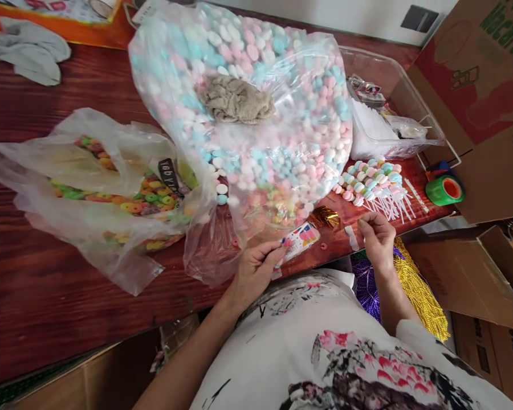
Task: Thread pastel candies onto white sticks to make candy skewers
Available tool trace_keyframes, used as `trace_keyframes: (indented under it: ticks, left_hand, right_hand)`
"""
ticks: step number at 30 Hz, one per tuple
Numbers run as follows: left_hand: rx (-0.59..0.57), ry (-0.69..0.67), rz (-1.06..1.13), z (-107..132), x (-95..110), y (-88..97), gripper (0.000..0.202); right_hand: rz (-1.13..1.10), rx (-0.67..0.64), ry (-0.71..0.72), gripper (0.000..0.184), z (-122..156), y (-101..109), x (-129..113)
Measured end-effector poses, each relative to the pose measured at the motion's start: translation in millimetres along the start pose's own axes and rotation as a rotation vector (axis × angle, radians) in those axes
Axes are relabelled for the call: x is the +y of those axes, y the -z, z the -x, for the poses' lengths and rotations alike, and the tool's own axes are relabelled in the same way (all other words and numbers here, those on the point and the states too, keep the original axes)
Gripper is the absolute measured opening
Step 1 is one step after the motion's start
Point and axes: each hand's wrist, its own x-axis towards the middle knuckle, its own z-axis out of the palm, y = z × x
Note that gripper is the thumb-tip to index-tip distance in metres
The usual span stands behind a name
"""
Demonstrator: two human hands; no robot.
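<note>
My left hand [259, 266] is at the table's front edge, thumb and fingers closed on a small printed packet [302, 240] with a white, blue and pink pattern. To its right, my right hand [377, 238] is raised in a pinch; whatever is between those fingertips is too small to make out. Just left of the right hand lies a small white strip [351, 238]. Gold foil ties [326, 216] and a tiny pink ring [324, 246] are close to the packet. Strings of pastel candy beads [371, 179] rest behind the right hand, beside loose white strips [391, 206].
A big clear bag of pastel candies [248, 154] fills the middle, with a brown cloth [238, 100] on top. Left of it lies a bag of ring candies [111, 196]. A clear bin [393, 62], green tape roll [444, 190] and cardboard box [465, 108] stand right.
</note>
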Motion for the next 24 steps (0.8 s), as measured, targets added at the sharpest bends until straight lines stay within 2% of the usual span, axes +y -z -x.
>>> trace_keyframes:
  ticks: [2, 4, 6, 9, 14, 18, 21, 22, 24]
  left_hand:
    - [-0.016, -0.057, -0.002, -3, 4, -8.4, 0.028]
    - [-0.019, -0.120, 0.019, -6, 7, -15.0, 0.027]
    - [0.006, -0.176, 0.028, -8, 8, -15.7, 0.025]
    - [0.017, -0.195, -0.010, -4, 9, -6.0, 0.025]
    - [0.014, -0.196, -0.052, 6, 7, 10.0, 0.026]
    - [0.072, -0.117, 0.123, 3, 1, 11.3, 0.027]
    - [0.089, -0.011, 0.280, -2, -2, 11.4, 0.027]
    - [0.091, 0.001, 0.301, -3, -2, 11.6, 0.028]
    - [0.087, -0.025, 0.282, -3, 0, 12.4, 0.028]
  right_hand:
    - [-0.123, -0.155, 0.050, 0.004, 12, -27, -26]
    - [-0.147, -0.318, 0.199, 0.012, 23, -55, -44]
    - [-0.152, -0.395, 0.336, 0.020, 28, -80, -51]
    - [-0.145, -0.453, 0.340, 0.022, 24, -102, -46]
    - [-0.136, -0.557, 0.235, 0.021, 15, -112, -37]
    - [-0.057, -0.524, 0.254, 0.037, 19, -114, -42]
    - [-0.069, -0.421, 0.346, 0.024, 26, -116, -44]
    - [-0.101, -0.385, 0.327, 0.016, 29, -117, -43]
    - [-0.209, -0.367, 0.180, 0.008, 34, -119, -41]
